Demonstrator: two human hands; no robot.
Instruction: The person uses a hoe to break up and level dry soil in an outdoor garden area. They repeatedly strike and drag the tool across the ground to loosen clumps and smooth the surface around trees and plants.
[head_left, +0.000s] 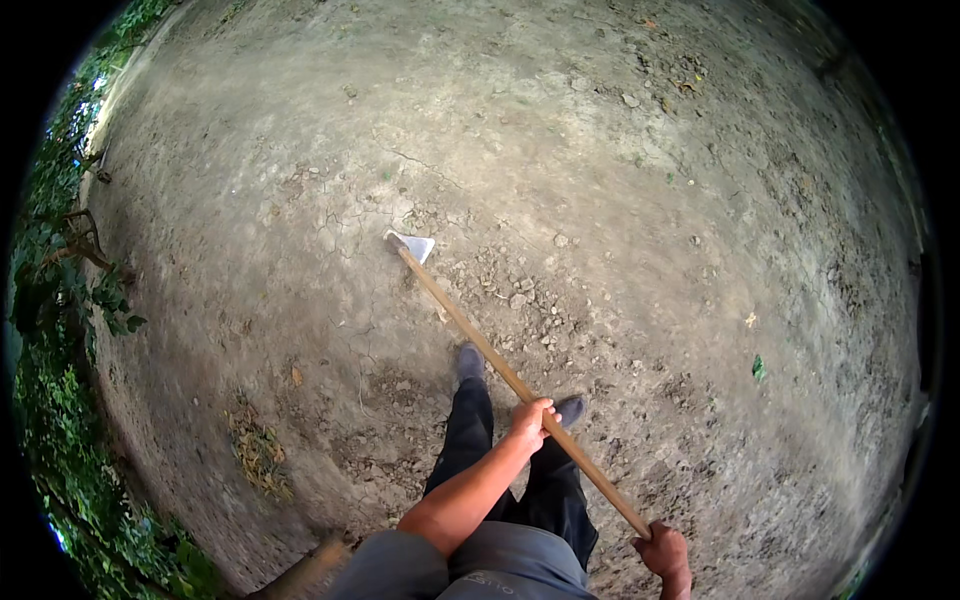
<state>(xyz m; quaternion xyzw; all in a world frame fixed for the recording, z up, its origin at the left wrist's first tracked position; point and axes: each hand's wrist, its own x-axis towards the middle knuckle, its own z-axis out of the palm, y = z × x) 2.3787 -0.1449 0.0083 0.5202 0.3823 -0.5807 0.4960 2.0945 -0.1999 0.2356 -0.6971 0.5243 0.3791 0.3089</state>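
A hoe with a long wooden handle slants across the view from upper left to lower right. My left hand is wrapped around the handle at about its lower middle, in front of my legs. At the handle's butt end, my right hand grips it beside my right hip. The pale metal hoe blade is at the far end, low over or touching the cracked soil; I cannot tell which. Loose clods lie to the right of the blade, ahead of my shoes.
Dry, cracked bare earth spreads all around. Leafy branches line the left side. A wooden trunk or post stands near my left side. Dry leaves lie in a patch at the left, and a green leaf at the right.
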